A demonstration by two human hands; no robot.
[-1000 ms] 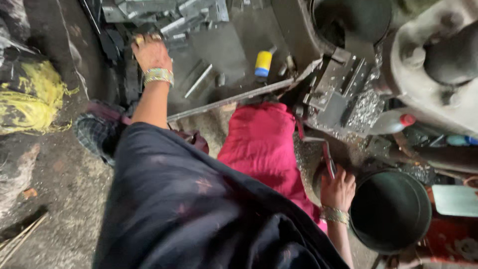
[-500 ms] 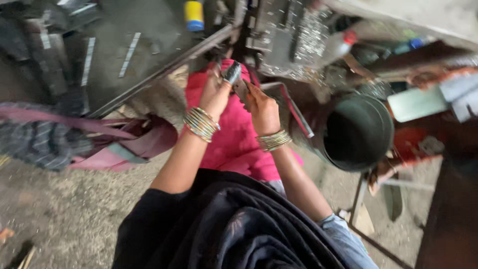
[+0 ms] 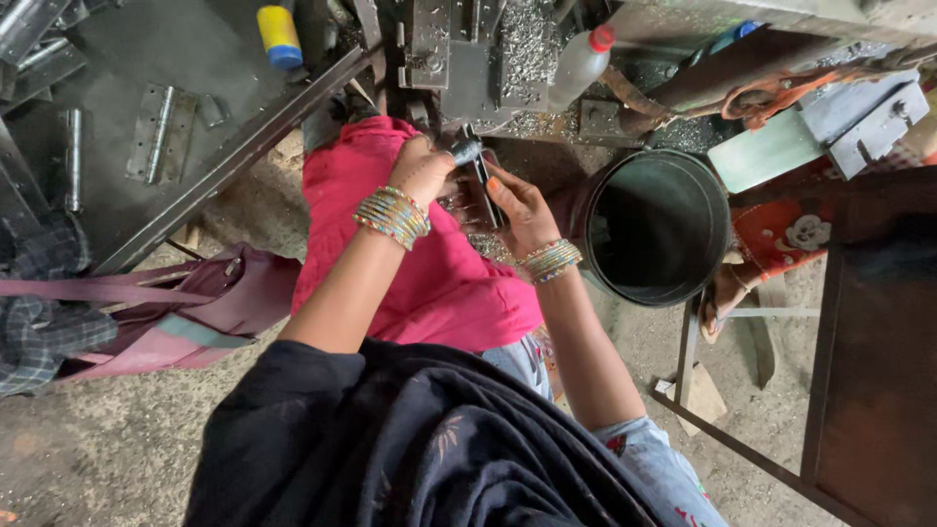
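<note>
Where my two hands meet, just above the pink cloth [image 3: 429, 263] on the lap, a flat dark metal strip [image 3: 485, 185] sits between them. Right hand [image 3: 522, 210] is wrapped on the strip's near end w/ fingers closed round it; left hand [image 3: 425, 171] is curled tight at the far end, seemingly on a small round dark knob there, tho I can't tell exactly what's under the fingers. Strip's long axis runs roughly up-and-away from me, toward the machine block [image 3: 468, 49] past the cloth, slightly tilted. Both hands are touching it, left nearer the machine. Right of the cloth stands a dark empty bucket [image 3: 605, 263], close to the right wrist. Left of the cloth: maroon bag [image 3: 195, 312]; further left, a hinge [image 3: 156, 132] lies on a metal sheet.
</note>
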